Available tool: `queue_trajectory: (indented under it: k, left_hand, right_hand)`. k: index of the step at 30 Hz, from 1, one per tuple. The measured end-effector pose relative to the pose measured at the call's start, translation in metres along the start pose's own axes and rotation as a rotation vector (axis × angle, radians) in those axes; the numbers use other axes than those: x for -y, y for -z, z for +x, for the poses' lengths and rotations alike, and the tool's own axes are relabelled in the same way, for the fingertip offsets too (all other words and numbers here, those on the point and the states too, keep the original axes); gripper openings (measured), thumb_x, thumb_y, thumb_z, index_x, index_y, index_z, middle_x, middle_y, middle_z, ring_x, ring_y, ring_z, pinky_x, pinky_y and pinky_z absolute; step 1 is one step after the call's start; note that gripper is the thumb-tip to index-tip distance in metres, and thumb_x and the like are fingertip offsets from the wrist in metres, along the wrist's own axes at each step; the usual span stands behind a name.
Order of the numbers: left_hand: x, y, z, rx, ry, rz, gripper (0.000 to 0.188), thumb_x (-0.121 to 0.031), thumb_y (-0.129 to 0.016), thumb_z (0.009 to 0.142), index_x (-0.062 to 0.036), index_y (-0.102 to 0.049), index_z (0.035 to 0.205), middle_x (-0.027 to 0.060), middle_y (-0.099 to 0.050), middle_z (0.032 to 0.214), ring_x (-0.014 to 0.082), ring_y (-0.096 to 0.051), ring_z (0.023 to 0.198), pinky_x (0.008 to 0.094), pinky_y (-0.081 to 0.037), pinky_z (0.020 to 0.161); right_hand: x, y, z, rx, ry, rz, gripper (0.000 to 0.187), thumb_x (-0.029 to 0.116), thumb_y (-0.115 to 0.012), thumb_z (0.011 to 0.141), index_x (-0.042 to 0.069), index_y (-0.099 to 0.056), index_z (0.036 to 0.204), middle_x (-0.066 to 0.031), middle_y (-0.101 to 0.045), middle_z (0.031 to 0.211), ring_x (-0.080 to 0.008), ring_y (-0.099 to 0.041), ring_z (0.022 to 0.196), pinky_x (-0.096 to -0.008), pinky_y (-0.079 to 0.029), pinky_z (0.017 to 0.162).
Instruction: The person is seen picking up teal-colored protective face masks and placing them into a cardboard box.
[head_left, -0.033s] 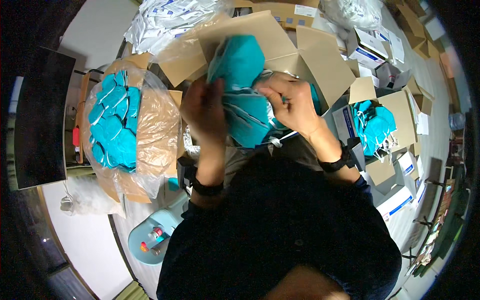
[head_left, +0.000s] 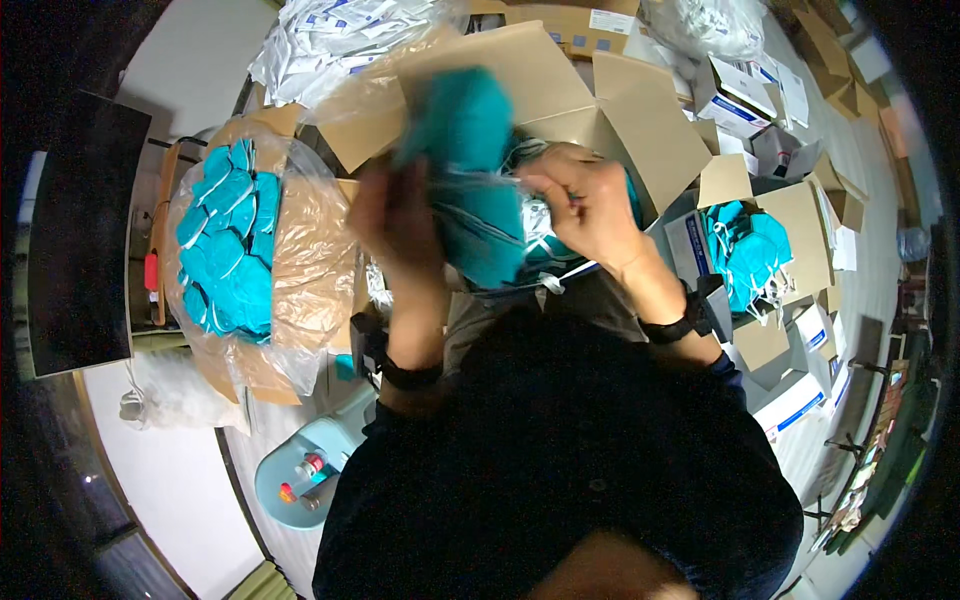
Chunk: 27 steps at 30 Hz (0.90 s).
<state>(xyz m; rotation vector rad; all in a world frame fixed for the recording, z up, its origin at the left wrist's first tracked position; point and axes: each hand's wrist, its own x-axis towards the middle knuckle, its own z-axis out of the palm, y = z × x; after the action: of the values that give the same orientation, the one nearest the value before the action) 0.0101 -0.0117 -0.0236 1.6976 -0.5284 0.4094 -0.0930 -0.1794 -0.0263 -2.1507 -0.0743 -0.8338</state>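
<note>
A teal face mask (head_left: 480, 232) with white elastic straps hangs in front of me, unfolded and smeared by motion. My left hand (head_left: 402, 215) is closed on its left edge, its fingers blurred. On the other side my right hand (head_left: 585, 205) is pinched shut at the mask's right edge, where a thin white strap runs up to the fingertips. Behind and below both hands, more teal masks (head_left: 633, 200) show inside an open cardboard box (head_left: 648, 120), partly covered by the hands and the held mask.
To the left stands a plastic-lined carton (head_left: 318, 255) heaped with teal masks (head_left: 225, 240). A smaller box (head_left: 800, 225) of masks is at the right. White packets (head_left: 330, 45) lie at the back, white boxes (head_left: 735, 100) at the right. A blue stool (head_left: 280, 500) holds a bottle.
My left hand and the mask have shifted slightly left, and the mask is more blurred. The right hand has stayed nearly in place.
</note>
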Motion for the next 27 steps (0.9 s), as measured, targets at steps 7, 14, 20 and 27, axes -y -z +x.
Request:
queue_trajectory:
  k: [7, 14, 20, 27]
  left_hand:
    - [0.069, 0.068, 0.027, -0.373, 0.219, -0.341, 0.008, -0.003, -0.063, 0.085, -0.0016, -0.064, 0.093, 0.0060, -0.066, 0.089, 0.0155, -0.059, 0.074, 0.0270, -0.048, 0.068]
    - [0.050, 0.108, 0.048, -0.185, 0.269, -0.230, 0.020, -0.005, -0.054, 0.085, 0.0000, -0.065, 0.101, 0.0091, -0.067, 0.093, 0.0173, -0.062, 0.078, 0.0272, -0.050, 0.071]
    - [0.050, 0.081, 0.032, -0.031, 0.519, -0.543, 0.025, -0.014, -0.046, 0.085, 0.0021, -0.065, 0.086, 0.0058, -0.063, 0.078, 0.0131, -0.058, 0.071, 0.0241, -0.045, 0.068]
    - [0.036, 0.072, 0.034, -0.039, 0.688, -0.531, 0.024, -0.024, -0.061, 0.089, -0.0012, -0.064, 0.081, 0.0013, -0.059, 0.066, 0.0128, -0.054, 0.058, 0.0284, -0.044, 0.055]
  right_hand:
    - [-0.027, 0.025, -0.013, -0.087, -0.081, -0.217, 0.023, -0.012, -0.056, 0.071, 0.004, -0.066, 0.085, -0.0116, -0.069, 0.085, -0.0287, -0.068, 0.080, -0.0362, -0.054, 0.072]
    - [-0.041, 0.031, 0.001, 0.517, -0.323, -0.705, 0.020, 0.009, -0.068, 0.077, 0.005, -0.070, 0.097, -0.0172, -0.069, 0.089, -0.0348, -0.067, 0.082, -0.0410, -0.053, 0.072]
    - [-0.069, -0.051, 0.059, -0.037, 0.017, -0.265, 0.022, 0.016, -0.070, 0.078, 0.015, -0.070, 0.100, -0.0153, -0.068, 0.090, -0.0371, -0.064, 0.086, -0.0444, -0.051, 0.075]
    - [-0.073, -0.053, 0.060, -0.114, -0.177, -0.007, 0.009, 0.005, -0.069, 0.080, 0.004, -0.066, 0.089, -0.0137, -0.066, 0.078, -0.0254, -0.064, 0.070, -0.0336, -0.048, 0.065]
